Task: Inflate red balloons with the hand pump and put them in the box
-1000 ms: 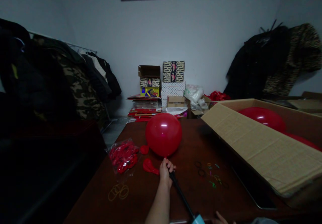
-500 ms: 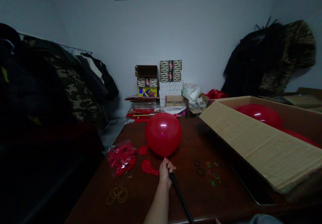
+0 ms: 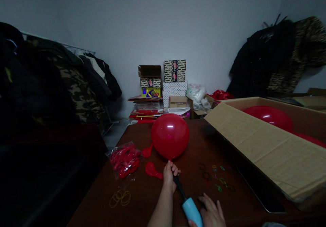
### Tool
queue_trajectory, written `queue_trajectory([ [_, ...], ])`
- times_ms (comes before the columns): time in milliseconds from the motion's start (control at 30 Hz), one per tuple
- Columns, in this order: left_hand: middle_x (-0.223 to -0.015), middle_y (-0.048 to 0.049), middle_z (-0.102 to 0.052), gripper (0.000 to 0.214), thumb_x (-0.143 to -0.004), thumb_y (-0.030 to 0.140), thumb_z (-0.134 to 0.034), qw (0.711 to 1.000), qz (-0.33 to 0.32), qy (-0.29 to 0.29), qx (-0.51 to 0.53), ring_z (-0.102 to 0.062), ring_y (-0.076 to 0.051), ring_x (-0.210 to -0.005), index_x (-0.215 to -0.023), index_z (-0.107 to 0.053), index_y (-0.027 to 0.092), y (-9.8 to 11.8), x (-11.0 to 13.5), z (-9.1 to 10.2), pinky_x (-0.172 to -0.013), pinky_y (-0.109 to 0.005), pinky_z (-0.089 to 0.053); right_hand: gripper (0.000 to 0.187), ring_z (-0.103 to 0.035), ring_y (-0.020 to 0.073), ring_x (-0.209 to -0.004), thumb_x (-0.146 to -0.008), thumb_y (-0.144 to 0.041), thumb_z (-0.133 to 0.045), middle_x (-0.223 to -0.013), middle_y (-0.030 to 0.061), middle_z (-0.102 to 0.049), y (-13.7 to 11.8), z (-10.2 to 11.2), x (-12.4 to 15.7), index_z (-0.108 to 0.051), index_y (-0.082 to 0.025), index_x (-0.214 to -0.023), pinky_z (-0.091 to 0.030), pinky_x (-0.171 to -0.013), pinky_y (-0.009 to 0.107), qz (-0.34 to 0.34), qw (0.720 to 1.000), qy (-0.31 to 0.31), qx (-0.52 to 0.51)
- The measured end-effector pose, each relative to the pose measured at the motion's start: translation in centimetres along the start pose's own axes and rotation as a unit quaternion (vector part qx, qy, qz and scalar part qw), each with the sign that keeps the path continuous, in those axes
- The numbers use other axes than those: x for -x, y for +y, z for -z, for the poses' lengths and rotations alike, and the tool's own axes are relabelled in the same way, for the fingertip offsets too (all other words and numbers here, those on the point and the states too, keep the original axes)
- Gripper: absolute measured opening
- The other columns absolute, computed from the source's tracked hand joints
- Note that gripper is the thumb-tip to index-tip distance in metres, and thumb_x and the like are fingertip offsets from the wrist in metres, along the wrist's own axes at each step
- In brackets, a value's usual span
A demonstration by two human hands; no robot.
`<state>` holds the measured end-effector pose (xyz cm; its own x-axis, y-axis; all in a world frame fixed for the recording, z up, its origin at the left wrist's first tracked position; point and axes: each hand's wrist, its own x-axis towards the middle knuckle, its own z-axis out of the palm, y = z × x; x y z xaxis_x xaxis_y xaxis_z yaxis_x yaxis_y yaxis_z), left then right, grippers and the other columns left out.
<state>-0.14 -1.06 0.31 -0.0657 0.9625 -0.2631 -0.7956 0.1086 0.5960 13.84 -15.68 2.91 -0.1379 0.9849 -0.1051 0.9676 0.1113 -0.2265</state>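
My left hand (image 3: pixel 169 176) is closed around the neck of an inflated red balloon (image 3: pixel 170 137), where it meets the black front end of a balloon pump. The pump's light blue barrel (image 3: pixel 192 212) lies below, near the bottom edge. Against the barrel is my right hand (image 3: pixel 212 211), the thumb at its lower end and the fingers loosely extended along its right side; part of this hand is cut off by the frame. Two limp red balloons, one upper (image 3: pixel 147 151) and one lower (image 3: pixel 153 171), rest left of my left hand.
On the left of the table lie a clear bag of red balloons (image 3: pixel 125 160) and tan rubber bands (image 3: pixel 120 198). Small coloured bands (image 3: pixel 219 182) are scattered at right, beside a dark flat phone-like device (image 3: pixel 262 193). A cardboard box (image 3: pixel 257 145) holds inflated red balloons.
The blue barrel and my right hand have come up into view, covering much of the black shaft that showed before. The balloon looks slightly larger. The whole view has shifted a little.
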Motion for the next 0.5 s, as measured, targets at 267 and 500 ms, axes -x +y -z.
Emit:
queue_trajectory([
  [267,-0.047,0.0109,-0.032,0.041,-0.069,0.048,-0.068,1.0,-0.009,0.014,0.001,-0.026,-0.004,-0.035,-0.063,-0.039,0.02,0.2,0.0,-0.2,-0.046,-0.024,-0.033,0.052,-0.033,0.033,-0.132,-0.082,-0.051,-0.037,-0.132,0.0161,-0.051,-3.1,2.7,-2.1,-0.064,-0.012,-0.104,-0.013,-0.11,0.06,-0.007,0.997,0.036,-0.066],
  [500,-0.046,0.011,-0.033,0.038,-0.071,0.045,-0.067,1.0,-0.016,-0.012,-0.002,-0.025,-0.003,-0.034,-0.063,-0.041,0.02,0.2,0.5,-0.2,-0.047,-0.024,-0.035,0.059,-0.031,0.035,-0.133,-0.079,-0.057,-0.04,-0.132,0.0176,-0.05,-1.8,1.5,-1.5,-0.061,-0.011,-0.111,-0.012,-0.109,0.062,0.0,0.998,-0.01,-0.061],
])
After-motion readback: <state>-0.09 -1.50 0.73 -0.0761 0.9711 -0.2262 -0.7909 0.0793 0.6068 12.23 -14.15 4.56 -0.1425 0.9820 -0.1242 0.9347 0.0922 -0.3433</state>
